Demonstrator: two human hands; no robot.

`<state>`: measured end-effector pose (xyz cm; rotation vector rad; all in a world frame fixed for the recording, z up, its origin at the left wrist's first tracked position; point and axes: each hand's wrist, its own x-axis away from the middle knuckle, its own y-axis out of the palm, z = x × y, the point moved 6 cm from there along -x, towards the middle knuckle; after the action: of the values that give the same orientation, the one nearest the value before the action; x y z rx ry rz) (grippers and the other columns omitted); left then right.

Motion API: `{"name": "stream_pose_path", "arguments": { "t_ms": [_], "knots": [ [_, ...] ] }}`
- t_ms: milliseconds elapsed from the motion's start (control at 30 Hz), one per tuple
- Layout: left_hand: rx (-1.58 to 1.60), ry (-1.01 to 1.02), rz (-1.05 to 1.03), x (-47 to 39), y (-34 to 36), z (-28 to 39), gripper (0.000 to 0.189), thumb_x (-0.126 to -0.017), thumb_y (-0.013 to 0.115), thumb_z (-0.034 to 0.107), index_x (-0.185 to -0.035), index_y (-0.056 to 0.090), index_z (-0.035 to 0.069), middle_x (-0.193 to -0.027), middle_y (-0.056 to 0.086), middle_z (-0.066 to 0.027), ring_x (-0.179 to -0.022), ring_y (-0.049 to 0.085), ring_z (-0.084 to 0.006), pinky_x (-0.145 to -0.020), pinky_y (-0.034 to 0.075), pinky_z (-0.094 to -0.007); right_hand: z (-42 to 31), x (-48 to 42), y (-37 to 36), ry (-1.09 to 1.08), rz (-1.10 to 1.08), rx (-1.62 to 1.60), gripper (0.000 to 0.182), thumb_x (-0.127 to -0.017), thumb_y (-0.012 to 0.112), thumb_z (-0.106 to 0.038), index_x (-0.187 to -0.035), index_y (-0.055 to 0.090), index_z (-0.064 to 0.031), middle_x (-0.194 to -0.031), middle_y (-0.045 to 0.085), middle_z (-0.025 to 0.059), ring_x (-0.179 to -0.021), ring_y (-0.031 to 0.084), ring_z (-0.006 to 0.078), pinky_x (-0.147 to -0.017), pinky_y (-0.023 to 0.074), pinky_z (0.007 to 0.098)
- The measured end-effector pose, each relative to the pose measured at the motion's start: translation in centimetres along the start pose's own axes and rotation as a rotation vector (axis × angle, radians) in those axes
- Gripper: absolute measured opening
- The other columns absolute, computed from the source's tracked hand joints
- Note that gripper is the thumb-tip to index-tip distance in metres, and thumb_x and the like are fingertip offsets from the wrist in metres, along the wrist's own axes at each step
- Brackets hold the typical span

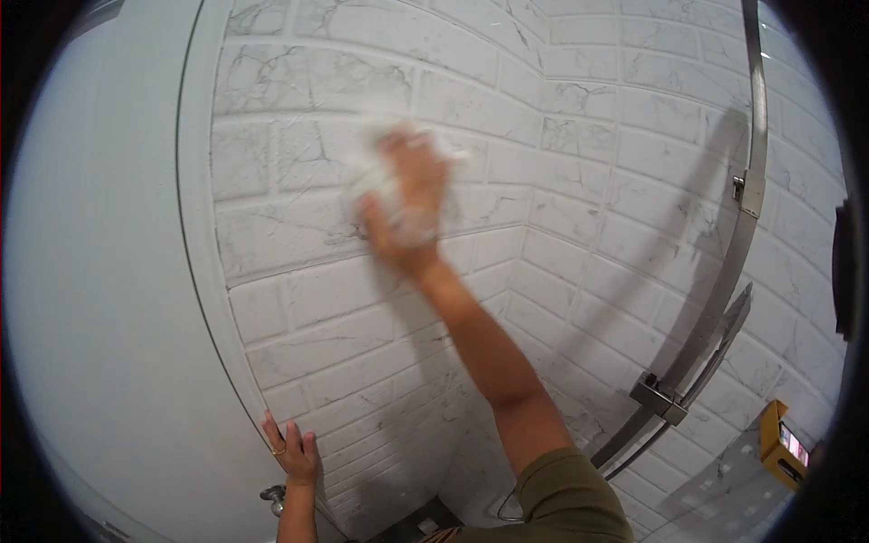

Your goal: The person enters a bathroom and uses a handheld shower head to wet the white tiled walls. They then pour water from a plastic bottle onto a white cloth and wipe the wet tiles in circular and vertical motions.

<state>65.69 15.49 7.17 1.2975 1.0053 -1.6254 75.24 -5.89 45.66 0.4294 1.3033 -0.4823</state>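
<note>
Blurred by motion, my right hand [411, 193] presses a white cloth or sponge [373, 178] against the marble-look wall tiles [305, 234]. Its fingers are spread over the white thing, whose exact kind I cannot tell. Whitish suds or wetness seem to show around the fingers. Lower left, my left hand [292, 451] rests with fingers apart at the edge where the tiles meet the white door frame [204, 237]. A ring is on one of its fingers, and it holds nothing.
A metal door knob [273, 497] sits just below my left hand on the white door [102, 271]. On the right, a metal shower rail [726, 271] with a bracket [658, 399] and hose runs along the tiles. A yellow holder [774, 441] with a lit screen is at the far right.
</note>
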Motion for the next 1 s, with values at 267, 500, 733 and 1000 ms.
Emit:
{"name": "stream_pose_path", "arguments": {
  "t_ms": [267, 500, 733, 1000],
  "knots": [
    [0.039, 0.007, 0.012, -0.1, 0.3, 1.1, 0.047, -0.100, 0.051, 0.022, -0.144, 0.040, 0.010, -0.154, 0.025, -0.0260, -0.139, 0.031, -0.0481, -0.115, 0.021, -0.0554, 13.0, 0.0, -4.9, -0.030, 0.060, 0.053, 0.051, -0.095, 0.054, -0.028, -0.140, 0.046, -0.0046, -0.147, 0.041, 0.0199, -0.140, 0.031, 0.0370, -0.115, 0.0200, 0.0497],
    [0.018, -0.004, 0.025, 0.3, 0.4, 0.7, 0.044, -0.100, 0.051, 0.022, -0.141, 0.043, 0.008, -0.154, 0.026, -0.0257, -0.138, 0.032, -0.0477, -0.114, 0.022, -0.0552, 15.9, 11.0, -6.5, 0.508, 0.081, 0.042, 0.050, -0.097, 0.050, -0.023, -0.141, 0.041, 0.0003, -0.151, 0.033, 0.0202, -0.140, 0.030, 0.0388, -0.116, 0.0169, 0.0498],
    [0.035, 0.004, 0.024, 0.5, 0.3, 0.3, 0.046, -0.100, 0.052, 0.021, -0.143, 0.041, 0.008, -0.154, 0.026, -0.0262, -0.139, 0.031, -0.0470, -0.115, 0.020, -0.0547, 2.9, 20.7, -3.6, 0.017, -0.359, 0.001, 0.071, -0.092, 0.054, -0.049, -0.142, 0.039, -0.0006, -0.152, 0.033, 0.0227, -0.145, 0.021, 0.0397, -0.115, 0.0084, 0.0609],
    [0.048, -0.010, 0.027, 1.1, 0.7, 0.5, 0.050, -0.099, 0.054, 0.022, -0.145, 0.039, 0.010, -0.152, 0.029, -0.0289, -0.138, 0.033, -0.0465, -0.115, 0.021, -0.0552, 12.9, 9.6, -7.4, 0.409, 0.123, 0.100, 0.068, -0.094, 0.059, -0.019, -0.149, 0.024, 0.0010, -0.152, 0.024, 0.0268, -0.140, 0.027, 0.0396, -0.116, 0.0213, 0.0460]
  ]
}}
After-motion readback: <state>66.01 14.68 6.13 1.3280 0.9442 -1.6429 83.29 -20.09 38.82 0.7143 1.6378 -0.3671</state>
